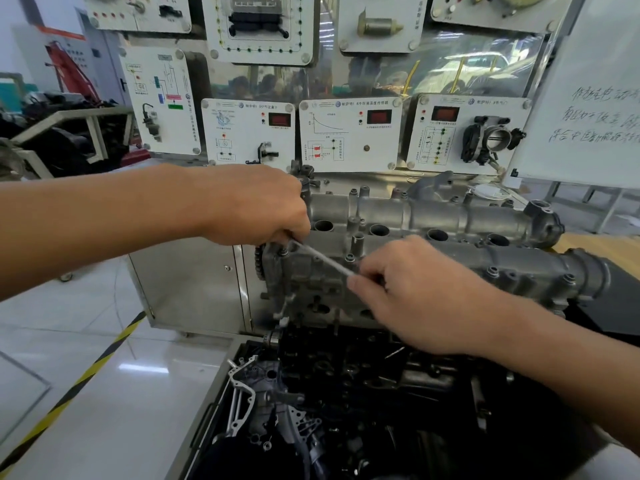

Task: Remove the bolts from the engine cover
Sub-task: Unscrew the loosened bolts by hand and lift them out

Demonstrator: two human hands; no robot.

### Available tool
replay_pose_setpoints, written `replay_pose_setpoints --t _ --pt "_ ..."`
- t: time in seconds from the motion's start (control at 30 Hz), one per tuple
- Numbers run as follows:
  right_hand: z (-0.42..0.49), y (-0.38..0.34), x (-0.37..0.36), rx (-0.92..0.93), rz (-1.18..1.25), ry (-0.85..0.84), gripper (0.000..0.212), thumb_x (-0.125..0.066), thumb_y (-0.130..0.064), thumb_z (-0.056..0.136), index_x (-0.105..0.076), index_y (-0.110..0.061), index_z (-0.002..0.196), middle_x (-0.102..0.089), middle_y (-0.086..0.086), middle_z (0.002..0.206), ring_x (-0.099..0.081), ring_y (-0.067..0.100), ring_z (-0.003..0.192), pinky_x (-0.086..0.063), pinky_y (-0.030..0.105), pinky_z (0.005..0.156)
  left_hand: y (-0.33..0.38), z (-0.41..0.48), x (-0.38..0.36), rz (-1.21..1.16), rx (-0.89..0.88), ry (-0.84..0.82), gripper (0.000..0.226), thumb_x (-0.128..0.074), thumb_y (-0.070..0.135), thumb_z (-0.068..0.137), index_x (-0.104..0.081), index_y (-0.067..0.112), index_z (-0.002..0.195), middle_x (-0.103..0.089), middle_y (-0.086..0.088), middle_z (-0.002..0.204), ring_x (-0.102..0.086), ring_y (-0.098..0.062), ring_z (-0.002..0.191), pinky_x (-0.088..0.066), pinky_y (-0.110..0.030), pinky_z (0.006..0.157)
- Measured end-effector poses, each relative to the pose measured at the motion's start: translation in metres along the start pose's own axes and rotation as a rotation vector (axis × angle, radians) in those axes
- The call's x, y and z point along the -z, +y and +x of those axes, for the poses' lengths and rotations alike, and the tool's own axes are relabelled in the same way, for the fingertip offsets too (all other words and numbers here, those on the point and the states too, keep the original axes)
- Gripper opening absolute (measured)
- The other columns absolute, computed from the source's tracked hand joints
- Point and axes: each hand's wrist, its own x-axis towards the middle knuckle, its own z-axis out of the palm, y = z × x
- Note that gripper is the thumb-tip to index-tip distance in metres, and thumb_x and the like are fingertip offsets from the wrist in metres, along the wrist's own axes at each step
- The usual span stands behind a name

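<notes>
Engine cover dull grey, silver tool across

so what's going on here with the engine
A person is working a slim metal tool at the left end of the grey engine cover. The left hand grips its head end against the cover; the right hand pinches the handle end. Several bolts are in place along the cover.

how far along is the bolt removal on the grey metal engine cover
Early, by the look of it. Done: no loose bolts show. In hand: the left hand and right hand hold a slim silver tool at the left end of the grey metal engine cover. Left: grey bolts still sit along its front edge.
</notes>
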Motion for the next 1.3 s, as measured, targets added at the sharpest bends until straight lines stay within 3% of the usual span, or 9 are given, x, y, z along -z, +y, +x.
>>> replay_pose_setpoints --t 0.2,0.37,0.57,0.7,0.77,0.87,1.03,1.17,1.3 --pt "0.034 0.041 0.018 -0.021 -0.43 0.144 0.034 -0.039 -0.037 0.104 -0.05 -0.017 0.078 -0.049 0.0 0.073 -0.058 0.027 0.071 -0.049 0.038 0.061 -0.008 0.007 -0.009 -0.398 0.205 0.059 0.014 -0.07 0.025 0.09 -0.075 0.023 0.104 -0.062 0.02 0.08 -0.056 0.004 0.073 -0.039 -0.013 0.067" --pt "0.063 0.052 0.021 0.114 -0.278 0.037 0.022 -0.048 -0.028 0.1 -0.062 -0.019 0.086 -0.061 -0.001 0.08 -0.057 0.017 0.075 -0.054 0.043 0.076 0.006 0.003 -0.022 -0.604 0.478 0.199 0.016 -0.075 0.022 0.086 -0.077 0.023 0.101 -0.07 0.019 0.076 -0.06 0.016 0.064 -0.039 -0.002 0.06" --pt "0.078 0.059 0.032 0.318 -0.273 0.053 0.024 -0.05 -0.026 0.1 -0.065 -0.016 0.084 -0.06 -0.007 0.074 -0.056 0.015 0.069 -0.05 0.038 0.071 0.024 0.002 -0.011 -0.502 0.619 0.234 0.013 -0.065 0.025 0.093 -0.076 0.024 0.099 -0.072 0.009 0.082 -0.064 -0.008 0.073 -0.055 -0.03 0.07" --pt "0.098 0.066 0.063 0.38 -0.125 0.19 0.03 -0.055 -0.023 0.1 -0.067 -0.006 0.078 -0.064 0.003 0.065 -0.057 0.02 0.06 -0.048 0.038 0.063 -0.009 -0.002 0.026 -0.383 0.608 0.603 0.01 -0.074 0.025 0.086 -0.078 0.027 0.095 -0.062 0.028 0.074 -0.058 0.011 0.059 -0.035 0.001 0.05" --pt "0.107 0.071 0.079 0.377 0.017 0.243 0.03 -0.06 -0.021 0.098 -0.07 -0.004 0.076 -0.065 0.005 0.062 -0.057 0.019 0.057 -0.048 0.033 0.06 -0.035 0.006 0.039 -0.448 0.581 0.672 0.013 -0.078 0.022 0.082 -0.079 0.025 0.095 -0.054 0.036 0.07 -0.055 0.025 0.063 -0.034 0.008 0.053" --pt "0.114 0.083 0.088 0.351 0.239 0.283 0.03 -0.062 -0.02 0.097 -0.071 -0.014 0.069 -0.061 -0.01 0.053 -0.048 0.003 0.044 -0.037 0.01 0.049 -0.061 0.037 0.029 -0.508 0.562 0.511 0.016 -0.077 0.02 0.085 -0.078 0.022 0.101 -0.069 0.02 0.077 -0.061 0.013 0.067 -0.048 -0.004 0.072" --pt "0.129 0.108 0.064 0.276 0.164 0.225 0.031 -0.06 -0.015 0.098 -0.072 -0.001 0.072 -0.065 -0.002 0.058 -0.051 0.0 0.047 -0.035 0.01 0.051 -0.08 0.093 -0.006 -0.474 0.461 0.326 0.018 -0.076 0.019 0.086 -0.077 0.017 0.104 -0.077 0.006 0.095 -0.067 -0.003 0.08 -0.056 -0.031 0.09" --pt "0.146 0.126 0.046 0.186 0.268 0.226 0.033 -0.059 -0.015 0.098 -0.071 -0.002 0.069 -0.069 0.006 0.063 -0.051 0.0 0.046 -0.039 0.01 0.052 -0.099 0.111 -0.019 -0.586 0.453 0.234 0.017 -0.079 0.018 0.083 -0.078 0.019 0.1 -0.066 0.024 0.075 -0.064 0.012 0.073 -0.053 -0.019 0.081" --pt "0.162 0.126 0.031 0.182 0.328 0.262 0.037 -0.061 -0.014 0.097 -0.065 -0.017 0.061 -0.068 -0.001 0.062 -0.053 -0.004 0.046 -0.038 0.008 0.052 -0.117 0.112 -0.025 -0.67 0.452 0.117 0.019 -0.075 0.016 0.086 -0.077 0.021 0.104 -0.068 0.025 0.08 -0.064 0.015 0.077 -0.053 -0.02 0.084"
